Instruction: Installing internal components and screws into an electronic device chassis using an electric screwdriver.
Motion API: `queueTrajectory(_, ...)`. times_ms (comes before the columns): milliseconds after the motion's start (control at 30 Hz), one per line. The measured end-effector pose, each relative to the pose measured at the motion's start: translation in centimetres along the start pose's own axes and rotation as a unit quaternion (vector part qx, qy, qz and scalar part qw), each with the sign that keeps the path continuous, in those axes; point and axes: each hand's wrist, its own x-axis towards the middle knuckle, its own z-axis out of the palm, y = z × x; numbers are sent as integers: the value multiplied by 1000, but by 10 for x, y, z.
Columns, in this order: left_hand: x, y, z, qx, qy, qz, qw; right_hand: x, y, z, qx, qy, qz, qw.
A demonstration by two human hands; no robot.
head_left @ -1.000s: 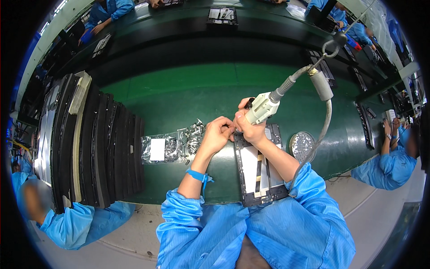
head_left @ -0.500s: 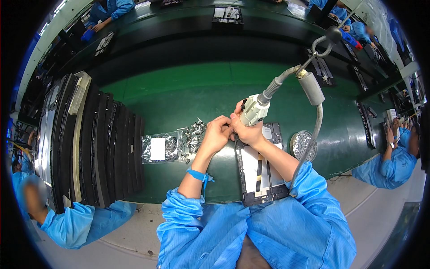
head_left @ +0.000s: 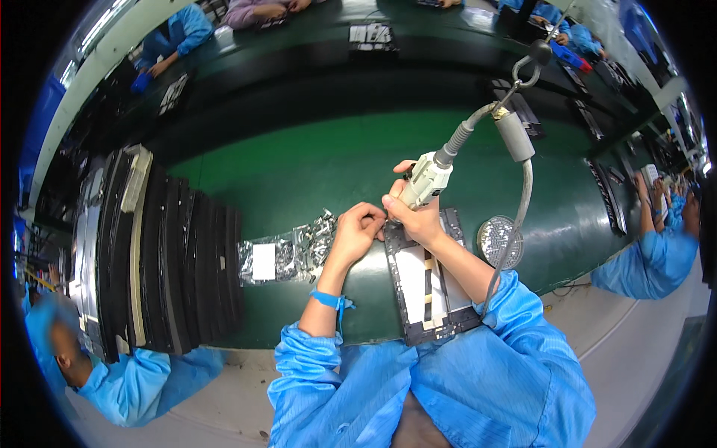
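My right hand (head_left: 418,222) grips a white electric screwdriver (head_left: 428,181) with a grey corded top. It is over the upper part of an opened tablet-like device (head_left: 412,272), which has a black frame and pale panels. The screwdriver's tip is hidden behind the hand. Close by, my left hand (head_left: 355,233) rests at the device's upper left corner, thumb and fingers pinched; whatever is between them is too small to make out. Left of it lie loose small metal parts (head_left: 321,235) and a clear bag (head_left: 286,257) of similar parts with a white label.
A round dish (head_left: 500,241) of small screws stands right of the device. The screwdriver's cable (head_left: 526,190) hangs from a hook and loops past my right forearm. A tall row of black panels (head_left: 172,261) stands at left. Co-workers sit left, right and across the green table (head_left: 299,168).
My left hand has drawn slightly away from my right thumb, its fingers still pinched. The right hand keeps the screwdriver over the device. The whole view has shifted a little.
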Motion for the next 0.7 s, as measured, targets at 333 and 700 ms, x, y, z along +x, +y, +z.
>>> queueTrajectory(333,-9,-29,-7,-31,2,43,999,-125,-64,-86,-511,-25,2,859)
queueTrajectory(700,-11,-12,17,110,192,124,967,-189,-74,-76,-508,-205,-66,834)
